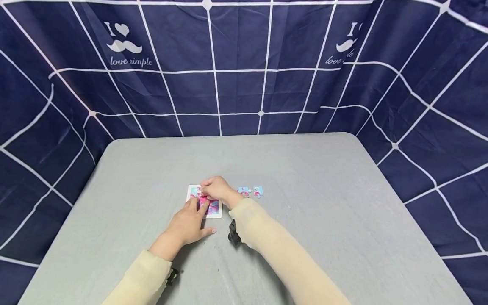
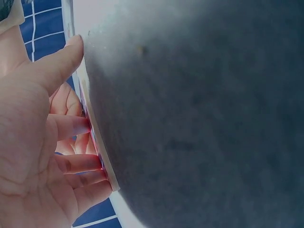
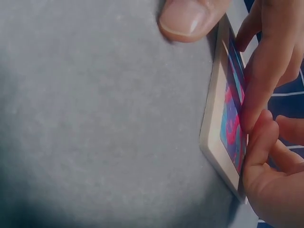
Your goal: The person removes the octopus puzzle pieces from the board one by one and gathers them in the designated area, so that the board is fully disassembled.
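Note:
A small white-framed jigsaw puzzle (image 1: 218, 214) with a pink, blue and purple picture lies flat on the table. My left hand (image 1: 187, 224) rests on it from the near side, fingers spread and fairly straight on the picture, with the thumb out on the table. Over the puzzle's upper right is my right hand (image 1: 216, 188), fingers curled, pinching a puzzle piece (image 1: 198, 192) that the fingertips mostly cover. In the right wrist view the frame's light edge (image 3: 216, 109) shows, with the right thumb and fingers (image 3: 261, 137) close by the left fingertips.
Two loose puzzle pieces lie just right of the puzzle, one (image 1: 243, 191) partly behind the right wrist and the other (image 1: 258, 191) farther right. The grey table (image 1: 324, 212) runs back to a dark blue curtain (image 1: 240, 93) with white lines.

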Demonstrator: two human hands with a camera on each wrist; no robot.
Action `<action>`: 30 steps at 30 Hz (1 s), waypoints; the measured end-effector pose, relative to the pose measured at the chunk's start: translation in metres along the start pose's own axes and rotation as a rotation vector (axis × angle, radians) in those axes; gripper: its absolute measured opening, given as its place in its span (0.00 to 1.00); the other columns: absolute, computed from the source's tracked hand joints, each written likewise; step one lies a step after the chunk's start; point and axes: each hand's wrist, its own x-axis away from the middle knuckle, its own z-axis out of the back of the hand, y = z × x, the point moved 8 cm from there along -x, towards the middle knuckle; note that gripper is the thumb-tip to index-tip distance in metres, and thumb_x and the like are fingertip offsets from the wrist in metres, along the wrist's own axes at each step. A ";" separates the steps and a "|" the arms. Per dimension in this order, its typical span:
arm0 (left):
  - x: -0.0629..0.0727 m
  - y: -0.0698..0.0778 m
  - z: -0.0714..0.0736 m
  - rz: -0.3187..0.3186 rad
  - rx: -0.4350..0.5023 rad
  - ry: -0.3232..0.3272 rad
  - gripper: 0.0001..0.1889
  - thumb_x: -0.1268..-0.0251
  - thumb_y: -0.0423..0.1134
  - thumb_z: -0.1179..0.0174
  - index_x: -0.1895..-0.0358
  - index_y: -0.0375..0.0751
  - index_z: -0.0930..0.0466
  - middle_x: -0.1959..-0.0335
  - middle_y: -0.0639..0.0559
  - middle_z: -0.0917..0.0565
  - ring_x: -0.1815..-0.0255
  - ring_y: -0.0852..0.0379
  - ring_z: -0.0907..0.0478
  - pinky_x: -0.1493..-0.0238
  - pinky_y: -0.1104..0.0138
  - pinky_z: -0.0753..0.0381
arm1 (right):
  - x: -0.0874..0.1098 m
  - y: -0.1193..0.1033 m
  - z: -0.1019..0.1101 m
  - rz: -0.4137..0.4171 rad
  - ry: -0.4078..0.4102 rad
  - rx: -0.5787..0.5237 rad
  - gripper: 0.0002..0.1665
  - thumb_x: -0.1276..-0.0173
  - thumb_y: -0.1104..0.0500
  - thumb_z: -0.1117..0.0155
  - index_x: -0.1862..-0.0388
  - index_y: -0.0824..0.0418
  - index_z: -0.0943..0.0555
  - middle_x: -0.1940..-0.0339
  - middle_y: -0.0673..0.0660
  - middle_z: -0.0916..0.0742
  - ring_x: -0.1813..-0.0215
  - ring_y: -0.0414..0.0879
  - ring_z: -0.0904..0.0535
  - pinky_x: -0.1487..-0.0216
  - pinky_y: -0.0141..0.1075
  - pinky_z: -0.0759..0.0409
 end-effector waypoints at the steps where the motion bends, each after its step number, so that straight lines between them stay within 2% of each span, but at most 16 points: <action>1: 0.000 0.000 0.000 -0.001 0.001 0.000 0.47 0.50 0.64 0.34 0.32 0.33 0.34 0.50 0.35 0.33 0.49 0.42 0.31 0.60 0.51 0.21 | 0.000 0.000 0.000 -0.001 0.005 0.003 0.15 0.36 0.70 0.39 0.50 0.70 0.18 0.68 0.60 0.13 0.68 0.41 0.18 0.68 0.28 0.20; 12: 0.002 0.000 0.003 -0.006 0.006 0.006 0.47 0.49 0.62 0.33 0.33 0.33 0.34 0.52 0.35 0.33 0.52 0.42 0.31 0.61 0.52 0.21 | -0.002 -0.003 -0.003 -0.005 0.030 0.063 0.13 0.37 0.70 0.38 0.53 0.68 0.16 0.70 0.59 0.13 0.70 0.41 0.18 0.70 0.27 0.21; 20: 0.002 -0.001 0.002 -0.005 0.008 0.006 0.47 0.49 0.62 0.34 0.32 0.32 0.35 0.52 0.35 0.33 0.53 0.43 0.31 0.62 0.52 0.21 | 0.000 -0.007 -0.002 0.059 0.051 0.176 0.12 0.38 0.69 0.38 0.56 0.66 0.15 0.72 0.55 0.14 0.72 0.41 0.20 0.69 0.27 0.21; 30: 0.002 -0.001 0.001 -0.010 0.012 -0.002 0.47 0.48 0.62 0.34 0.32 0.31 0.36 0.48 0.33 0.34 0.47 0.41 0.32 0.57 0.52 0.22 | -0.004 -0.003 -0.002 0.112 0.102 0.187 0.09 0.39 0.65 0.35 0.59 0.62 0.14 0.77 0.50 0.13 0.77 0.36 0.21 0.74 0.25 0.24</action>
